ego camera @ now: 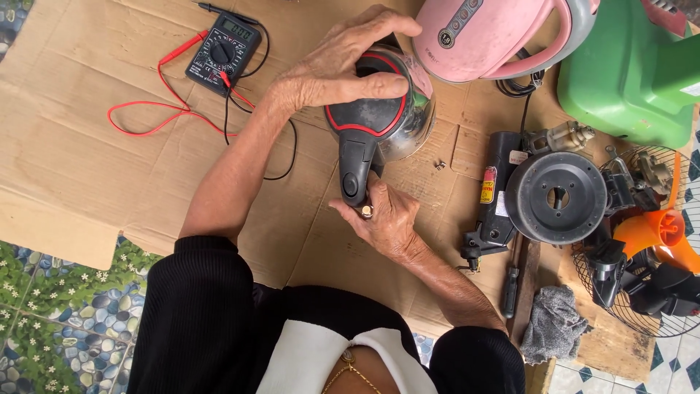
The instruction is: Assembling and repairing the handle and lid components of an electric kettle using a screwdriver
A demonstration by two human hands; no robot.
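Head view, kettle: a steel electric kettle with a black lid ringed in red and a black handle stood on a flattened cardboard sheet spread over the pebble-pattern floor, near the middle of the picture.
Head view, left hand: the left hand lay spread over the lid, fingers curved round the top and thumb along the near edge, pressing the body down and steady.
Head view, right hand: the right hand was closed narrowly at the lower end of the handle, fingertips pinching a small brass-coloured part; what that part was could not be told.
Handling, body: the polished steel wall looked stiff and probably slippery, and likely to dent if knocked; with no water seen in it, it was judged fairly light.
Handling, where to hold: the moulded black handle and the lid rim seemed the surest places, since plastic gives more grip than the shiny wall.
Handling, small parts: two loose screws lay just beside the kettle and could easily roll or be lost.
Surroundings, left: a black multimeter with red and black leads lay well apart from the kettle.
Surroundings, right: a pink kettle, a round black base, an orange fan blade in a wire guard and a grey rag.
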